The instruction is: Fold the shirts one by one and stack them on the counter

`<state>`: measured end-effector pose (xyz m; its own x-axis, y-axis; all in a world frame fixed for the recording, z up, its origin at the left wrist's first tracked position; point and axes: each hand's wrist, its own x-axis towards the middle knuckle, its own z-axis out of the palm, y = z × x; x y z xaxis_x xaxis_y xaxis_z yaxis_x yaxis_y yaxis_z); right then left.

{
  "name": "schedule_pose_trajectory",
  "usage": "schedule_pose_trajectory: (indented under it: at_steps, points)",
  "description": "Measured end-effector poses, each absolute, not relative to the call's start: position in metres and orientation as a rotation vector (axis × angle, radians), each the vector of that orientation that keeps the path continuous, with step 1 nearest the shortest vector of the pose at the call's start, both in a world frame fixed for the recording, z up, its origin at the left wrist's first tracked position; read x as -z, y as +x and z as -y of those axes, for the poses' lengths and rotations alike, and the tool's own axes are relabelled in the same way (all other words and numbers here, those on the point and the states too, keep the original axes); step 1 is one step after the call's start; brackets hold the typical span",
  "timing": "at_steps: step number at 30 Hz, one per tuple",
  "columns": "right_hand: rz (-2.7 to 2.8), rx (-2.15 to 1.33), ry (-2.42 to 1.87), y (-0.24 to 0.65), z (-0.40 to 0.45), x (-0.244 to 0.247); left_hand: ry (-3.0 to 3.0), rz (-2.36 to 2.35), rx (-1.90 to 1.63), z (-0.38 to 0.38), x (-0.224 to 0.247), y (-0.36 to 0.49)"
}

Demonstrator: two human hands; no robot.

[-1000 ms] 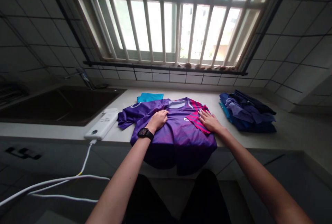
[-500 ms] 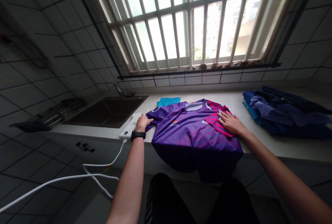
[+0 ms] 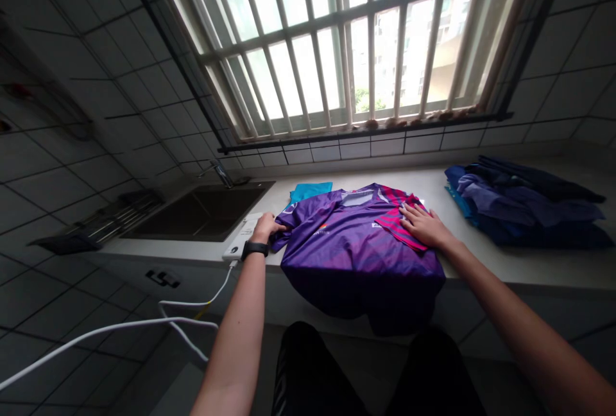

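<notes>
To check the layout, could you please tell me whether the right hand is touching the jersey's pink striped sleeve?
Touching: the head view shows the right hand lying flat on the striped sleeve.

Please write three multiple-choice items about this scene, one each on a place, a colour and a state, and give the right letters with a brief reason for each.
1. Where does the turquoise cloth lie?
A. In the sink
B. Beyond the purple jersey, toward the window
C. On the floor

2. What colour are the bright stripes on the folded sleeve beside the right hand?
A. Pink
B. Green
C. Orange

3. What state is the jersey's lower hem in?
A. Bunched in the sink
B. Lying flat on the countertop
C. Hanging over the counter's front edge

Answers:
1. B, the cloth shows past the jersey's collar.
2. A, pink bands cross the sleeve.
3. C, the jersey's lower part drops below the counter edge.
</notes>
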<state>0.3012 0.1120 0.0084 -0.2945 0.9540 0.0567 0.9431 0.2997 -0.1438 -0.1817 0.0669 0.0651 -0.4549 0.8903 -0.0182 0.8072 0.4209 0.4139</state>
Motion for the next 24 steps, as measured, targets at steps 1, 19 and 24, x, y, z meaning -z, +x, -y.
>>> schedule_pose_trajectory:
  at_steps: [1, 19, 24]
  points:
    - [2.422, -0.122, -1.781, 0.301, -0.112, -0.008, 1.473, -2.451, -0.514, -0.065, -0.068, -0.183]
    - [2.424, -0.131, -1.745, 0.302, -0.112, -0.009, 1.771, -1.815, -0.726, -0.054, -0.127, -0.105]
    - [2.416, -0.135, -1.751, 0.302, -0.113, -0.007, 2.093, -1.643, -0.472, -0.06, -0.1, -0.097]
